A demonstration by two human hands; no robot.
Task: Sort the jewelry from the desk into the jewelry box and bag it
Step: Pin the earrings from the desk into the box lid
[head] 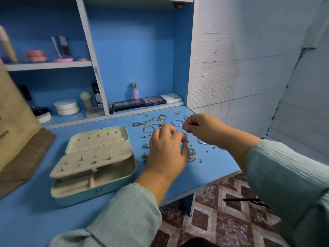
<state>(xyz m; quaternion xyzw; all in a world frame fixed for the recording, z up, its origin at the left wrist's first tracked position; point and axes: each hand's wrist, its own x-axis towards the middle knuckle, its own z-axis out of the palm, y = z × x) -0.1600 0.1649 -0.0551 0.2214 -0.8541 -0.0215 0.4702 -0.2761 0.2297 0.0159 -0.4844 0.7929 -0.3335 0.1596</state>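
An open teal jewelry box (114,188) with a beige lining lies on the blue desk (35,220); several stud earrings are stuck in its hinged panel (92,161). To its right, loose jewelry (156,122) is scattered: gold chains, hoops, rings, small studs. My left hand (167,154) hovers over the pile with fingers curled down onto a ring or hoop. My right hand (201,129) is raised just right of it, fingertips pinched on something tiny that I cannot make out.
A brown paper bag (16,132) stands at the left edge of the desk. Makeup palettes (140,103), a perfume bottle (135,91) and white jars (66,106) line the back shelf. The desk's front edge (204,184) drops to a patterned floor.
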